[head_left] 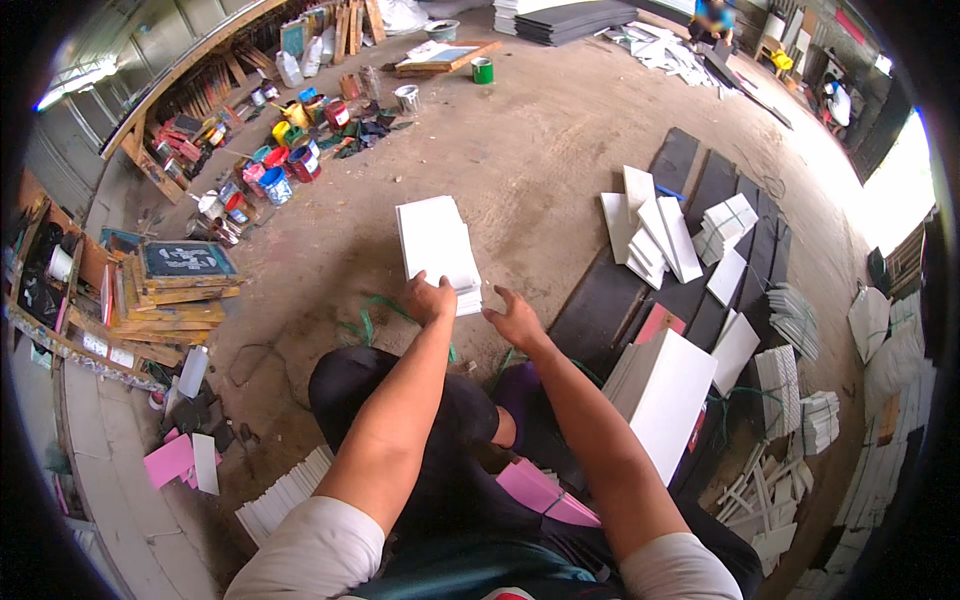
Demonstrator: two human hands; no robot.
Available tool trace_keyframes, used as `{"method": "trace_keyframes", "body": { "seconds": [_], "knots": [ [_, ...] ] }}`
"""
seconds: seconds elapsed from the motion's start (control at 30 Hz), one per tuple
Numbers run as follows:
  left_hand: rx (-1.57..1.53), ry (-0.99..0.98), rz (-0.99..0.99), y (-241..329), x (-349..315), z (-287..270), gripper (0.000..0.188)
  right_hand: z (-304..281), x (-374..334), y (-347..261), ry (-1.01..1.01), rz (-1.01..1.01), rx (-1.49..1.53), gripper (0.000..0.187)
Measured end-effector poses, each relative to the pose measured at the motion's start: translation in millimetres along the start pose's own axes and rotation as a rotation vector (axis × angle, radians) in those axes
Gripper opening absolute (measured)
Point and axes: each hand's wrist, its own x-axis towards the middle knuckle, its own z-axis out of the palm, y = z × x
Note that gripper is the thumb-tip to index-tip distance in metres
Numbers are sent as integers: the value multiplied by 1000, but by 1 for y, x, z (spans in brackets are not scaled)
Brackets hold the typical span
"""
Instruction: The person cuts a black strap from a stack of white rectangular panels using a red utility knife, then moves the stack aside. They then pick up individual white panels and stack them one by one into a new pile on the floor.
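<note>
A stack of white rectangular sheets (438, 240) lies on the floor in front of me, its near edge slightly uneven. My left hand (430, 298) rests on the stack's near left edge with its fingers spread and touching the top. Just off the near right corner, my right hand (515, 320) has its fingers apart and nothing in them. Green strapping (367, 326) lies loose on the floor below the stack. To the right of my right forearm stands a larger block of white boards (668, 395).
Paint cans (275, 185) crowd the far left, near stacked wooden frames (175, 310). Black sheets (590, 310) on the right bear loose white boards (680, 235) and tied bundles (725, 225). Pink sheets (545, 492) lie by my legs. Another person (712, 25) is at the far right.
</note>
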Motion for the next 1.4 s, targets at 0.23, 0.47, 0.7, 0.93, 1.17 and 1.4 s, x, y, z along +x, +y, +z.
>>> {"method": "trace_keyframes", "body": {
  "seconds": [0.23, 0.47, 0.7, 0.93, 1.17, 1.4],
  "knots": [
    [109, -140, -186, -9, 17, -13, 55, 82, 60, 21, -65, 77, 362, 73],
    [-333, -32, -27, 0, 13, -19, 32, 57, 72, 26, 175, 163, 518, 64],
    [-788, -583, 166, 28, -46, -13, 37, -74, 22, -5, 386, 250, 664, 56],
    [-919, -968, 238, 106, -133, -34, 49, -163, -89, 9, 573, 180, 572, 71],
    [-717, -764, 775, 112, -241, -15, 42, -211, -214, 40, 837, 179, 166, 44],
    [-450, -835, 895, 102, -316, -20, 39, -210, -302, 87, 999, 282, -58, 44]
  ]
}}
